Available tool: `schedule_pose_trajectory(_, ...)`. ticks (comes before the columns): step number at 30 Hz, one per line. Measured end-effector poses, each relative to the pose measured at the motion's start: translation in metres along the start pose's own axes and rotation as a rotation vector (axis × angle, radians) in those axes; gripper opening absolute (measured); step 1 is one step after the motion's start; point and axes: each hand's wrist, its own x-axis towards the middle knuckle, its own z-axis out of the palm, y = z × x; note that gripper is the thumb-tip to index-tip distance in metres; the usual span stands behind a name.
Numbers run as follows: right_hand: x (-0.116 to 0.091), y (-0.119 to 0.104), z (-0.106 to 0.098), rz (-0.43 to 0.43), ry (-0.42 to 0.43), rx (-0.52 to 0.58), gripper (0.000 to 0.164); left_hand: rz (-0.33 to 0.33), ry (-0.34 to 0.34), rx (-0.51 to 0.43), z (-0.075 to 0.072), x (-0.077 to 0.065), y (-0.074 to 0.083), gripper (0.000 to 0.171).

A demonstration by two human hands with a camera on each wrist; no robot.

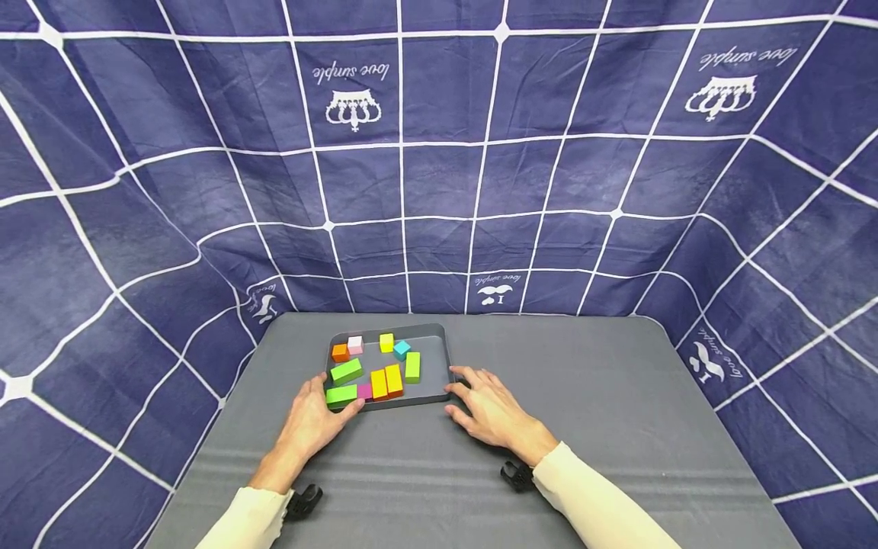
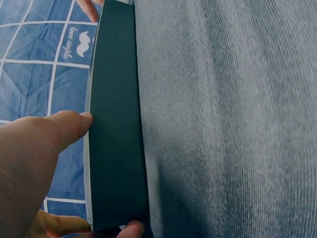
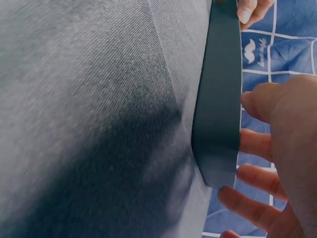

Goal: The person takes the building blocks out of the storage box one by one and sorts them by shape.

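A shallow dark grey tray [image 1: 428, 393] lies on the grey table, holding several coloured blocks. My left hand [image 1: 312, 419] grips its near left corner, the thumb on the front rim and the other fingers round the left side. In the left wrist view the thumb [image 2: 74, 126] meets the rim of the tray's front wall [image 2: 116, 119]. At the tray's right side is my right hand [image 1: 495, 408], fingers spread, fingertips at or close to the wall. Among the blocks are a bright green block [image 1: 341, 396], a magenta block [image 1: 364, 391] and two yellow-orange blocks [image 1: 387, 383].
Farther back in the tray sit an orange cube [image 1: 340, 352], a pale pink cube [image 1: 355, 345], a yellow cube [image 1: 387, 342] and a blue cube [image 1: 402, 350]. A blue cloth [image 1: 439, 183] with white grid lines hangs behind and beside the table [image 1: 583, 366].
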Motion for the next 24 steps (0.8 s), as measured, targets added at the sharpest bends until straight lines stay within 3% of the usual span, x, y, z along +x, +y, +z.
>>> schedule_pose_trajectory(7, -0.019, 0.003, -0.009, 0.0, 0.016, 0.03, 0.025, 0.036, -0.033, -0.021, 0.0, -0.004, 0.007, 0.113)
schedule_pose_trajectory(17, -0.05, 0.01, -0.018, -0.003, 0.041, 0.011, 0.012, 0.068, -0.17, -0.013, 0.002, -0.003, 0.015, 0.136)
schedule_pose_trajectory(24, -0.067, 0.018, -0.027, 0.014, 0.059, -0.004, 0.007, 0.159, -0.213, -0.03, 0.006, 0.004, 0.026, 0.144)
